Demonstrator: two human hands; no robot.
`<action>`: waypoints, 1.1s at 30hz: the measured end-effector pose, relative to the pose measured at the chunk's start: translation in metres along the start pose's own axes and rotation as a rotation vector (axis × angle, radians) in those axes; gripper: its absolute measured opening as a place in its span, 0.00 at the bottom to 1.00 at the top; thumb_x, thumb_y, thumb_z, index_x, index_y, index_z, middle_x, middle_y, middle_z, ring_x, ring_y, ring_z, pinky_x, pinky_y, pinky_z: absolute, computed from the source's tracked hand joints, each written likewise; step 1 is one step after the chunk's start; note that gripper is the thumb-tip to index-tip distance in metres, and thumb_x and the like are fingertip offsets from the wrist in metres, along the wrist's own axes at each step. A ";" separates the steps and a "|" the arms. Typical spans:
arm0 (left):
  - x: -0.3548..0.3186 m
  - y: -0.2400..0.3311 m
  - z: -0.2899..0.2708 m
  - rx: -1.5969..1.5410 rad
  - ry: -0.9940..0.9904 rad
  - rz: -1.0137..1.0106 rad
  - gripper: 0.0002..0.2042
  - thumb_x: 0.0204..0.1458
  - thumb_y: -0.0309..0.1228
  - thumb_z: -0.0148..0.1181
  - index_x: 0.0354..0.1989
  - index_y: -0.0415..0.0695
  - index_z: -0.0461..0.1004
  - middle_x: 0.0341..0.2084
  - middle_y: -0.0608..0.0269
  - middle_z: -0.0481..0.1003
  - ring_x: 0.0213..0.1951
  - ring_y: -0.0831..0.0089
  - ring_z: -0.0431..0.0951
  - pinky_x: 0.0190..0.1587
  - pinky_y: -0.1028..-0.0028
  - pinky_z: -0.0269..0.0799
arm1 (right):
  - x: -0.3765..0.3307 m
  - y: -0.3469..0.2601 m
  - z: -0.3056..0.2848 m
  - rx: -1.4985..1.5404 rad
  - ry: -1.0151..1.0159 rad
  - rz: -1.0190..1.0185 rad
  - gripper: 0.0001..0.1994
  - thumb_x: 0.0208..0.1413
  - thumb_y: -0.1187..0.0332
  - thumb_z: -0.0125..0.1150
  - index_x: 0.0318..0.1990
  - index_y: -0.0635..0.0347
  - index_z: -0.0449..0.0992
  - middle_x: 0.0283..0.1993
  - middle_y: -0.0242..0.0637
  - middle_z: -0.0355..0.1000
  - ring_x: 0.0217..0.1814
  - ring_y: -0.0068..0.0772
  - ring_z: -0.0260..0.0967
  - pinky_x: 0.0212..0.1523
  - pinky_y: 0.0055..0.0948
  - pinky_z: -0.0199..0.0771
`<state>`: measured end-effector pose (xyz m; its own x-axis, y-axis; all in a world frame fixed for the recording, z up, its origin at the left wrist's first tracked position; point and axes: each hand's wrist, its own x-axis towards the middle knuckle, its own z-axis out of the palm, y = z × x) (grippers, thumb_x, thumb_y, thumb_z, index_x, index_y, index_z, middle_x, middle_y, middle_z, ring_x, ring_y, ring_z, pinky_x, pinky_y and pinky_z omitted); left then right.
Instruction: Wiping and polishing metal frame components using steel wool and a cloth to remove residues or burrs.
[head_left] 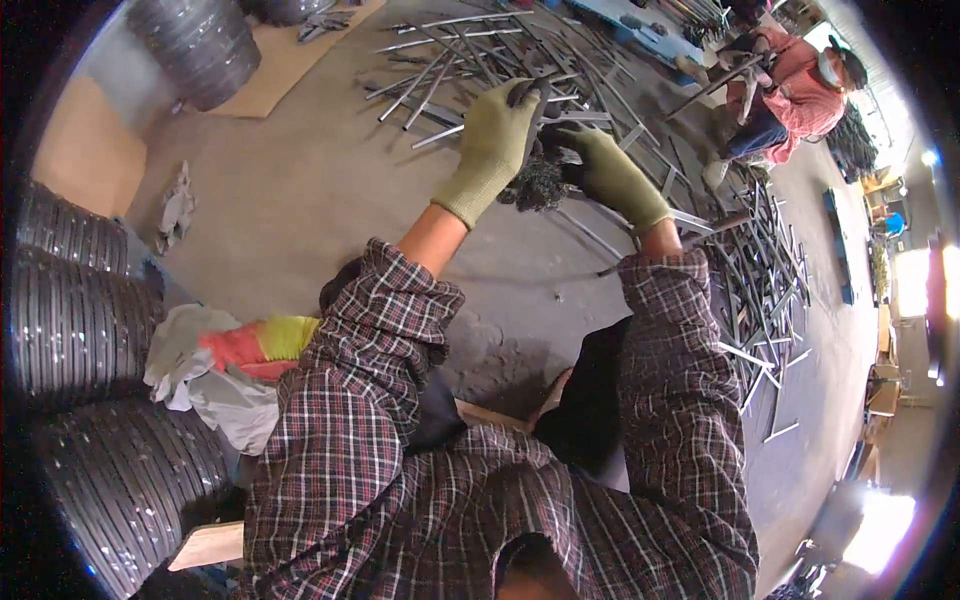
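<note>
- Close by, two checked sleeves (340, 410) reach forward over the floor (330, 180); a loose cuff could catch on a bar end if an arm swings too low.
- To the left, a pale rag (215, 400) lies by a red and yellow cloth (262, 345); beside them sit black stacks (80, 320) with many ridges; a foot could get caught in the rag if the person steps that way.
- The left hand (497, 130) wears a pale green glove with dark, dirty tips; its fingers are bent, but I cannot tell if they grip something.
- The right hand (612, 175) wears a glove like it; its fingers curl in toward the left hand, and I cannot tell how tight they are.
- A dark, fuzzy tangle (540, 187) sits between the two hands, just under the fingers; it could drop if it is held loosely, and sharp bits could poke the fingers if squeezed hard.
- Past the hands lies a messy heap of metal bars (425, 90); more bars (765, 290) lie to the right; they cross every way, so one tug could make others slide.
- Farther off, another person (800, 100) in a red top holds a dark bar (715, 85); a careless swing could hit someone who comes near.
</note>
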<state>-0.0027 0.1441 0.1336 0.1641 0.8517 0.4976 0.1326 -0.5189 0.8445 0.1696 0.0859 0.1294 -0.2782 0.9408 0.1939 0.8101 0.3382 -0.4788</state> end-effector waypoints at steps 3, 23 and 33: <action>0.008 -0.013 0.003 -0.061 -0.003 0.011 0.12 0.56 0.35 0.54 0.40 0.39 0.77 0.32 0.45 0.78 0.37 0.49 0.78 0.39 0.60 0.71 | 0.012 -0.019 0.006 -0.210 0.169 -0.100 0.26 0.37 0.78 0.66 0.51 0.62 0.74 0.54 0.45 0.71 0.56 0.50 0.66 0.57 0.40 0.67; 0.018 -0.053 0.012 -0.305 -0.039 0.119 0.16 0.60 0.36 0.52 0.43 0.33 0.75 0.37 0.50 0.78 0.42 0.59 0.77 0.49 0.68 0.69 | 0.024 -0.040 0.067 -0.141 0.253 0.133 0.26 0.45 0.67 0.63 0.52 0.69 0.66 0.32 0.52 0.74 0.36 0.55 0.73 0.37 0.43 0.74; 0.009 -0.040 -0.005 -0.518 -0.314 -0.317 0.10 0.60 0.33 0.53 0.42 0.40 0.75 0.19 0.67 0.74 0.13 0.84 0.64 0.16 0.82 0.58 | 0.017 -0.028 0.067 -0.203 0.116 0.010 0.16 0.42 0.67 0.59 0.38 0.68 0.74 0.33 0.59 0.72 0.40 0.59 0.72 0.39 0.47 0.74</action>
<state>-0.0114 0.1729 0.1052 0.4803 0.8550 0.1954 -0.2515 -0.0792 0.9646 0.1071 0.0938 0.0886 -0.2175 0.9312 0.2925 0.9032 0.3056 -0.3013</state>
